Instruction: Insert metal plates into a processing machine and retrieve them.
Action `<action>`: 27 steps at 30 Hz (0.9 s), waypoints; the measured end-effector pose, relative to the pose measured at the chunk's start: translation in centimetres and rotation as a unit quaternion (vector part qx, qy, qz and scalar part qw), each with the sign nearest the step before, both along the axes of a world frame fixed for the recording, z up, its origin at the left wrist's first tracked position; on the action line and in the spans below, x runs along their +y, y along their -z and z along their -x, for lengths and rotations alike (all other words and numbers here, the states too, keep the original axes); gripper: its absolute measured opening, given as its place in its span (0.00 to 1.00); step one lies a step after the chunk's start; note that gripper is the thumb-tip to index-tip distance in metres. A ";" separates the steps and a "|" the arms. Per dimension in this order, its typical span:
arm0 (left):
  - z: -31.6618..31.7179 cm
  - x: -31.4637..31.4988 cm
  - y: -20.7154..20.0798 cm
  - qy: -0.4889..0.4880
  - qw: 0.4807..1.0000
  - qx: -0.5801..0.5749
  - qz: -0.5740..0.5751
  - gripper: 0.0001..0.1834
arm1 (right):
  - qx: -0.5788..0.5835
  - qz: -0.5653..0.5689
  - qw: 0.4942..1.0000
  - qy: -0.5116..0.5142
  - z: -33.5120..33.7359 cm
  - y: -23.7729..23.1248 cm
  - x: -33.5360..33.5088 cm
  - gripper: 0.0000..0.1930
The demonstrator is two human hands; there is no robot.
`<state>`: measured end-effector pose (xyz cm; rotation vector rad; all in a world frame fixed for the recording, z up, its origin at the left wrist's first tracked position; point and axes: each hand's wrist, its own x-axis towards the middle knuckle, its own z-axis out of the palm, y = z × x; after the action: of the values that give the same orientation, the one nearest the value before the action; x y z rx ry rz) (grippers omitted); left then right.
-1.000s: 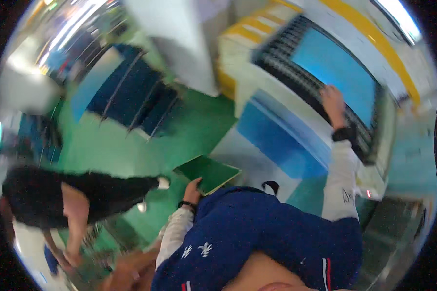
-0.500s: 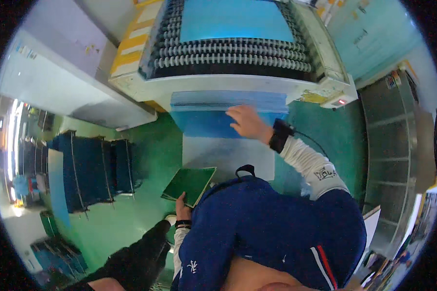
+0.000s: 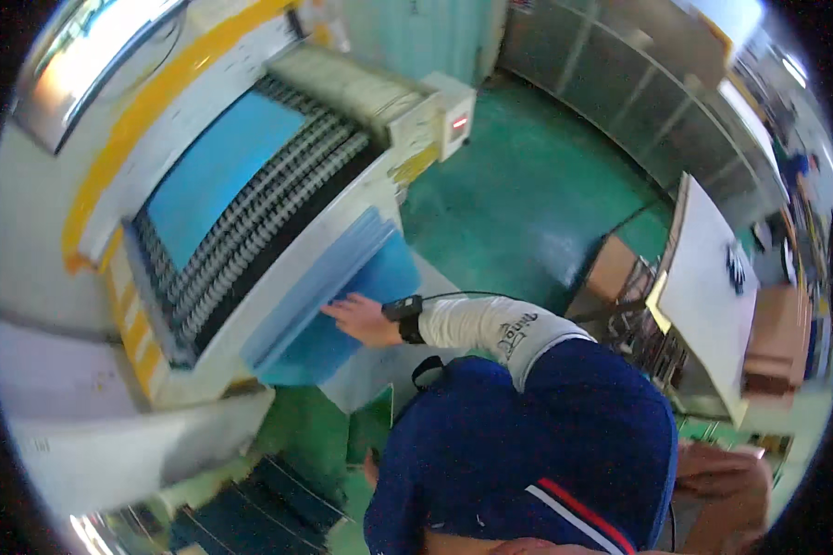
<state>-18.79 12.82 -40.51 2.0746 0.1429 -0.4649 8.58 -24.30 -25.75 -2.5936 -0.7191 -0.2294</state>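
Note:
My right hand (image 3: 361, 317) reaches out with its fingers stretched against a leaning stack of blue sheets (image 3: 310, 314). A dark band with a cable circles that wrist, over a white sleeve. Lower down, my left hand (image 3: 371, 467) grips the edge of a few thin green boards (image 3: 370, 430). Most of that hand is hidden behind my blue top. The blue sheets stand on edge on a pale grey support (image 3: 350, 384), in front of a roller conveyor machine (image 3: 278, 217).
One blue sheet (image 3: 227, 166) lies on the machine's rollers. Racks of dark panels (image 3: 259, 509) stand at the lower left. A white-topped table (image 3: 703, 277) with a glove (image 3: 735, 268) on it is at the right, beside cardboard boxes (image 3: 776, 338). Grey partition panels (image 3: 611, 83) run behind.
The view has swung to the right, so the machine now sits at the left and the table shows. My right hand has come onto the blue sheets; my left keeps the green boards.

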 end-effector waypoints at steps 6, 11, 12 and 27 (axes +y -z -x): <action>-5.8 -2.0 -0.4 0.039 0.996 0.079 0.002 0.25 | 0.008 0.051 0.998 0.027 1.5 -2.6 -0.3 0.14; -10.5 -4.4 -0.1 0.107 0.990 0.096 -0.007 0.25 | 0.048 0.018 0.998 0.036 2.3 -1.4 0.3 0.11; -11.2 -4.8 0.2 0.118 0.988 0.099 -0.009 0.25 | 0.047 0.021 0.998 0.047 2.6 -1.8 0.3 0.11; -16.9 -9.4 1.5 0.244 0.961 0.126 -0.032 0.25 | -0.030 0.023 0.999 0.002 7.6 -2.6 0.4 0.18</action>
<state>-1.88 3.39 -41.98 2.1008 -0.2162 -1.0372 0.99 -23.87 -23.16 -2.6406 -0.7496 -0.2967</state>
